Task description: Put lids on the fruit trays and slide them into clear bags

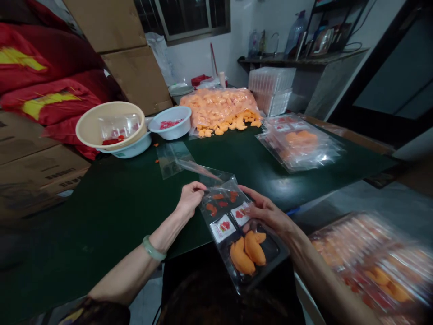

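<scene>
My left hand (191, 198), with a pale green bangle at its wrist, is closed, its thumb and forefinger pinching the upper left edge of a clear plastic bag (221, 180). Gripping the right side of the same bag is my right hand (269, 211), its thumb over the front. Inside the bag sits a clear compartment tray (275, 253). Plump orange pieces (248, 253) lie in the lower part, two printed cards (222, 228) across the middle, and small reddish pieces (211, 209) at the top. The bag tilts over the table's front edge, above my lap.
On the green table (128, 216) are a loose clear bag (174, 159), a beige basin (89, 128), a white bowl (181, 131) with red bits, a heap of orange pieces (223, 106) and filled packs (301, 140). More packs (375, 266) are stacked at lower right. Cartons (135, 76) stand behind.
</scene>
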`<state>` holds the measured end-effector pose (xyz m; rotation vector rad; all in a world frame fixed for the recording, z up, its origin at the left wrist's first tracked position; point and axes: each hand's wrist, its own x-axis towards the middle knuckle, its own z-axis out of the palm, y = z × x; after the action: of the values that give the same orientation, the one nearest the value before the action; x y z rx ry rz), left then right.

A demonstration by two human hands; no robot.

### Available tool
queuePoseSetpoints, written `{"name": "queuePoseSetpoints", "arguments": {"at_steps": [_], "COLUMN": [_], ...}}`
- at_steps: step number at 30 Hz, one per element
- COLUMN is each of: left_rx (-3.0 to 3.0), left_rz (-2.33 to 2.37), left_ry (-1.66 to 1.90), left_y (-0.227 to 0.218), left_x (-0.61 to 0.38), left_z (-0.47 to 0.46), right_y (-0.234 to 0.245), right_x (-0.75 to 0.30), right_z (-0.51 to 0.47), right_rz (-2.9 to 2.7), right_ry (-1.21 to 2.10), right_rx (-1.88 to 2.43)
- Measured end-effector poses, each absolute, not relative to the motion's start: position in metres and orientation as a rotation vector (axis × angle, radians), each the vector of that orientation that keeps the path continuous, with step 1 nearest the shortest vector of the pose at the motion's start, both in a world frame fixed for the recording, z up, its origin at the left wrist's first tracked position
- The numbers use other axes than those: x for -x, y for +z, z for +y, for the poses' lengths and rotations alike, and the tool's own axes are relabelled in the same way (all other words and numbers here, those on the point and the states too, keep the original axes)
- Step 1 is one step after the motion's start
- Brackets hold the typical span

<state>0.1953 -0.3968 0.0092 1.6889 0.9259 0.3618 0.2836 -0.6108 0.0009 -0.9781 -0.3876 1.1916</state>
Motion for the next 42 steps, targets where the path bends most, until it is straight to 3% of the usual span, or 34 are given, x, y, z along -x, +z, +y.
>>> {"name": "queuePoseSetpoints", "arguments": {"at_steps": [10,20,30,37,42], "left_rx": [-1.583,-2.114,-2.575,-2.568,-2.673], "left_rz": [0.900,0.504,0.313,-0.010,-0.211], "left_ry": [0.002,0.305,0.326,0.264,0.137], "left_y": [0.010,0.005,0.020,0.028,0.010], "left_x": [-0.175,-0.139,-0.081,-0.150,-0.191], "left_z": [-0.378,-0.406,-0.449,-0.383,-0.356], "right_y": [-0.001,-0.020,-0.018,0.003,-0.009], "right_x": [-0.270,-0.242,-0.197,-0.269,-0.294], "right_z": [-0.607,-0.620,-0.618,-0.565,-0.557], "right_rz": [-0.287,-0.082,0.151,-0.299,-0.742], "right_ry": [1.127,1.032,0.789,0.474,-0.134], "right_rx": [0.933,0.919,1.141,1.725,2.469]}}
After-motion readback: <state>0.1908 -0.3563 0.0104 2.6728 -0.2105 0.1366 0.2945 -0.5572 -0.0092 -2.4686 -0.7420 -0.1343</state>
